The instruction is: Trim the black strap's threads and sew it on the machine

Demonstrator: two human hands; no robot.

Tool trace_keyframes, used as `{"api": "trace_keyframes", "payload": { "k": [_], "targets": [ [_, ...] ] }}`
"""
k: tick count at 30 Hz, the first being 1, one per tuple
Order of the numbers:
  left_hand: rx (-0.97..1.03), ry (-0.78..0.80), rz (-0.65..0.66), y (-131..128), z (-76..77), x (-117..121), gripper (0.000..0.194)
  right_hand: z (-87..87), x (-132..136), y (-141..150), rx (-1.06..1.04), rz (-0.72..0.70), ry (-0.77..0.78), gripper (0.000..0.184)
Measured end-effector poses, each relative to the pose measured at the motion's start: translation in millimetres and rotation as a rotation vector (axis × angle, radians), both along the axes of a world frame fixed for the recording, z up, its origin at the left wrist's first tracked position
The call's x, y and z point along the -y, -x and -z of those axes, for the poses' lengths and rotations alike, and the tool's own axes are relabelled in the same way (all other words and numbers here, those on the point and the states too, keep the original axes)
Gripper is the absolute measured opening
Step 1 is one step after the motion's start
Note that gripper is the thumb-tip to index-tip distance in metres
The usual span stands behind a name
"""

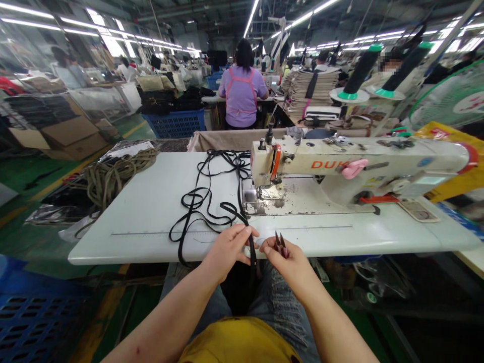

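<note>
Strap (189, 212), black and narrow, lies in loose loops over the white table (143, 201), and from beside the sewing machine (340, 164) one length comes almost straight toward the seated worker. From where I stand, its long axis goes from the machine to the worker's lap, and the lower part hangs over the front edge of the table. The left hand (229, 247) pinches this length between thumb and fingers, just at the edge. The right hand (287, 258) is near it, with fingers closed around small scissors (280, 244). Their blades point away from the worker, and the tips stand slightly apart. Whether the right fingertips pinch also something else, I cannot tell. Beside the table's left end lie brown straps (109, 176).
</note>
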State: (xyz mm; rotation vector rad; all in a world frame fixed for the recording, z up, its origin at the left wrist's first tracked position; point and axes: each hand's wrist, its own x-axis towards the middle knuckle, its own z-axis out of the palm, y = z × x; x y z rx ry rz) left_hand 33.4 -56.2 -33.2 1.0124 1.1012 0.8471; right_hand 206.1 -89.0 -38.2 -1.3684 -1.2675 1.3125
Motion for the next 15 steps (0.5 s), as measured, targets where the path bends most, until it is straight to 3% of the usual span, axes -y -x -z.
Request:
{"api": "trace_keyframes", "payload": {
  "k": [4,7,10,12,15],
  "targets": [
    [0.042,0.035,0.062,-2,4.9,1,0.06,2.0,-4,8,-0.083,-0.082,0.051,0.034],
    [0.163,0.151,0.135,0,9.8,8,0.063,8.2,-7,5,-0.128,0.088,0.065,0.04],
    [0.116,0.222,0.292,9,18.6,21,0.053,15.8,-14,-5,-0.135,0.264,0.045,0.046],
    [0.047,0.213,0.373,17,26.8,32,0.043,19.4,-20,-13,-0.137,0.297,0.031,0.05],
    [-0.016,0.239,0.389,33,38.0,48,0.037,21.8,-26,-22,-0.142,0.327,0.016,0.055]
  ]
}}
